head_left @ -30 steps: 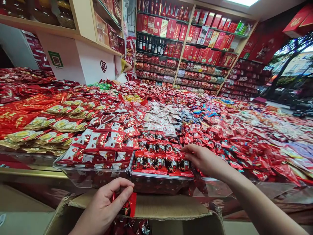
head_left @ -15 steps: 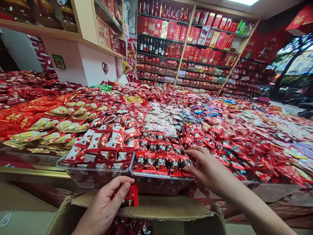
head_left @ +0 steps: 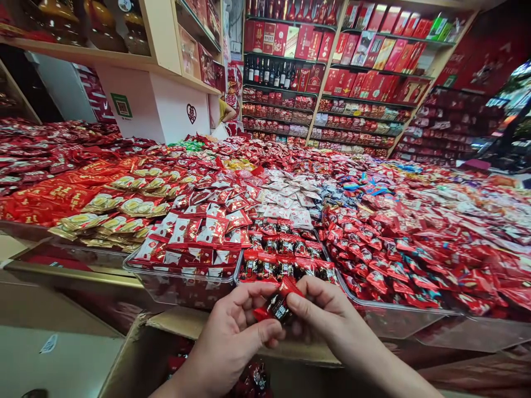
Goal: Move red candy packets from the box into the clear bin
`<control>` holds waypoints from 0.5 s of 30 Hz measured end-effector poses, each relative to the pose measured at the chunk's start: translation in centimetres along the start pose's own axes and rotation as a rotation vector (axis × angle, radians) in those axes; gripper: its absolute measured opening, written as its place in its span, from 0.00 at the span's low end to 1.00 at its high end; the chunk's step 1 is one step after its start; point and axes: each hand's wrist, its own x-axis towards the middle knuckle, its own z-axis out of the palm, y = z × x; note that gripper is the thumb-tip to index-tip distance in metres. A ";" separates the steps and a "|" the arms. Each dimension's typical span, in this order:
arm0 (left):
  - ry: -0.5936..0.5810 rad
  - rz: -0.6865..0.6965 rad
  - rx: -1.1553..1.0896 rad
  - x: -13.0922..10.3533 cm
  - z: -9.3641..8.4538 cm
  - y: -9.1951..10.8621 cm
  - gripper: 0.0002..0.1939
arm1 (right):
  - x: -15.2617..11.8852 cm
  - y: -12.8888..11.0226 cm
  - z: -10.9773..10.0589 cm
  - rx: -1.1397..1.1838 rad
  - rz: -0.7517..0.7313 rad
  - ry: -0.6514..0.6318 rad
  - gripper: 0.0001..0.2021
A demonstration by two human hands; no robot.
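Just above the cardboard box, both my hands meet at one red and black wrapped candy [head_left: 279,307]. My right hand [head_left: 327,312] pinches its upper right end between thumb and fingers. My left hand [head_left: 238,326] curls round its lower left end, with the thumb below it; some fingertips are hidden behind the wrapper. Right behind my hands stands a clear plastic bin [head_left: 237,272] with rows of the same red and black candies [head_left: 286,265]. Beneath my hands is the open cardboard box [head_left: 124,354], with more dark red wrapped candies [head_left: 253,378] inside.
Left of that bin is another clear bin [head_left: 186,282] of red and white packets. Gold packets [head_left: 112,221] lie further left, and red twisted candies [head_left: 385,265] heap up on the right. Shelves [head_left: 323,66] with bottles and red boxes line the back. A person's arm [head_left: 227,111] shows behind the counter.
My right hand has come back from the candy bin toward my left. My left hand has risen to the right from over the box, and both hands now hold one candy. The view has shifted.
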 end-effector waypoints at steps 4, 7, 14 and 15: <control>0.031 0.030 0.121 -0.4 -0.6 -0.4 0.13 | -0.6 0.3 0.4 -0.016 -0.039 -0.035 0.17; 0.086 0.106 0.269 -1.0 -1.1 -1.0 0.12 | -0.9 0.3 0.7 -0.091 -0.127 -0.035 0.12; 0.266 0.335 0.699 -1.0 -4.8 -1.0 0.10 | 2.6 -4.2 -5.1 -0.425 -0.342 0.328 0.08; 0.292 0.341 0.737 -0.7 -5.5 -1.2 0.09 | 3.8 -4.9 -6.4 -0.456 -0.333 0.355 0.07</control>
